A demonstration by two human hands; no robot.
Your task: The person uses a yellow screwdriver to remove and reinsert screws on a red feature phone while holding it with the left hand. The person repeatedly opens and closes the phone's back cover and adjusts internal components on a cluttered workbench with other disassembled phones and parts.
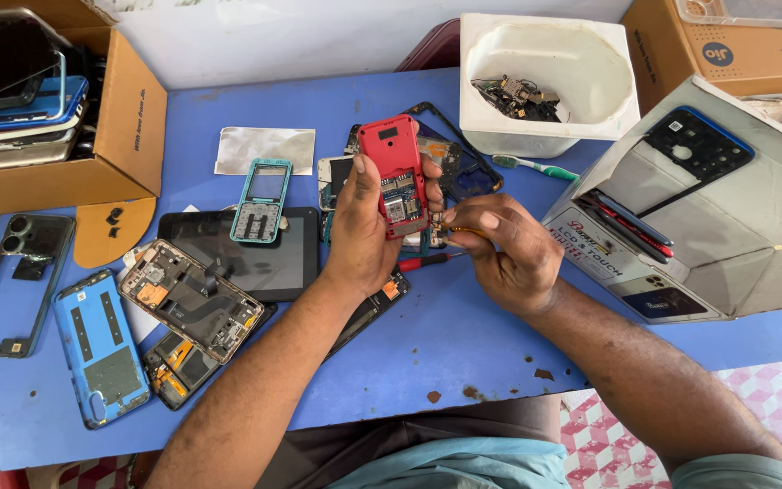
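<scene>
My left hand [359,235] holds a small red phone body [393,172] upright above the blue table [463,335], its back open so the circuit board shows. My right hand [504,249] is pinched on a thin tool [445,226] whose tip touches the phone's lower right edge. A red-handled screwdriver [423,263] lies on the table just beneath both hands.
Opened phones and frames lie left: a teal keypad frame [262,201] on a dark tablet [246,254], a blue back cover [101,349]. A white tub [545,77] of small parts sits behind. A cardboard box [128,118] of phones is far left, a white box [708,208] right.
</scene>
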